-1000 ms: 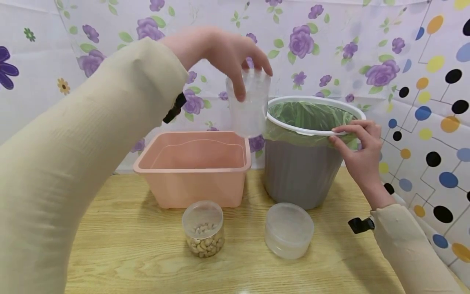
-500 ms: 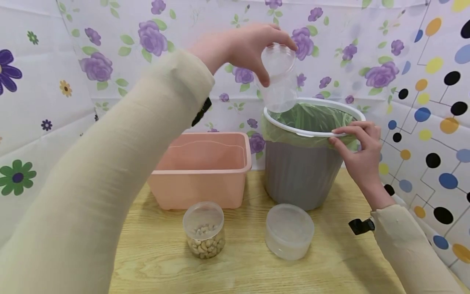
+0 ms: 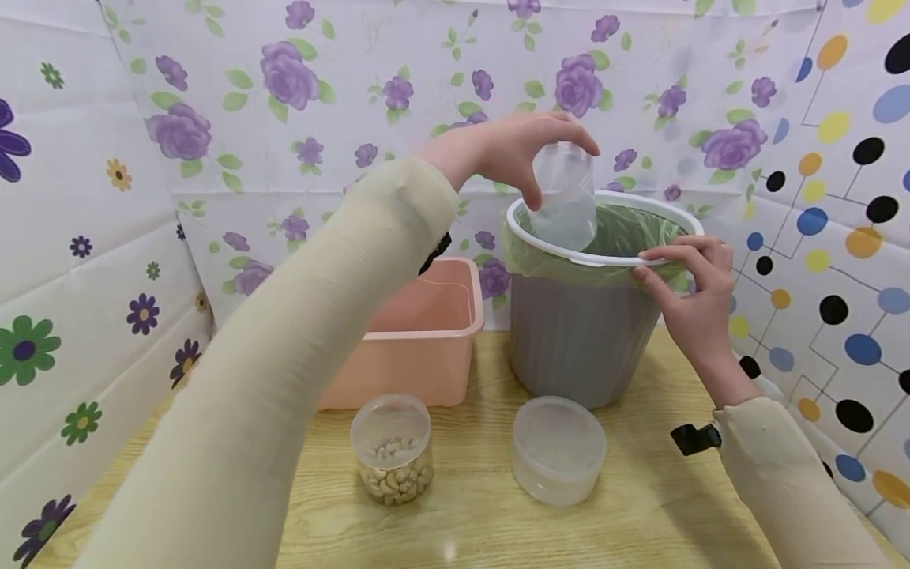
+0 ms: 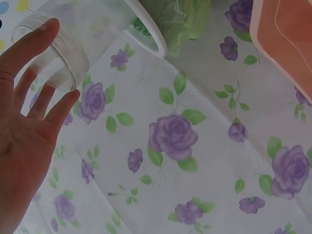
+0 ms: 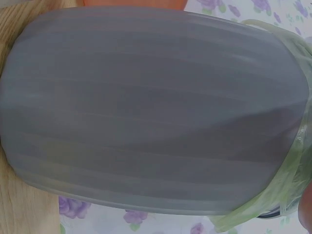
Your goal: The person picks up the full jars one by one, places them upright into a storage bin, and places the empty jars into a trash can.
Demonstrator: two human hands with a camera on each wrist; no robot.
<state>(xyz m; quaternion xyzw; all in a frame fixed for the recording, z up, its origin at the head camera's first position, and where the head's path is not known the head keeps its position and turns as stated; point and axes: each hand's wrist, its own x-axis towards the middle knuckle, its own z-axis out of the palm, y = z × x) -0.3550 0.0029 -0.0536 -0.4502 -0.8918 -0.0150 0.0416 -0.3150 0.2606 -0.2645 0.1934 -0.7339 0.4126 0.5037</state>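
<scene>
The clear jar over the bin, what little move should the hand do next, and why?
Probably a small shake or tap of the jar. The left hand holds it upside down, its mouth dipping inside the bin's rim, while the right hand grips that rim. I can't tell whether anything is left inside.

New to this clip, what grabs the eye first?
The left hand grips a clear empty jar upside down, its mouth dipping inside the rim of the grey bin lined with a green bag. The right hand holds the bin's white rim. In front stand a jar of cashews and a lidded clear tub.
</scene>
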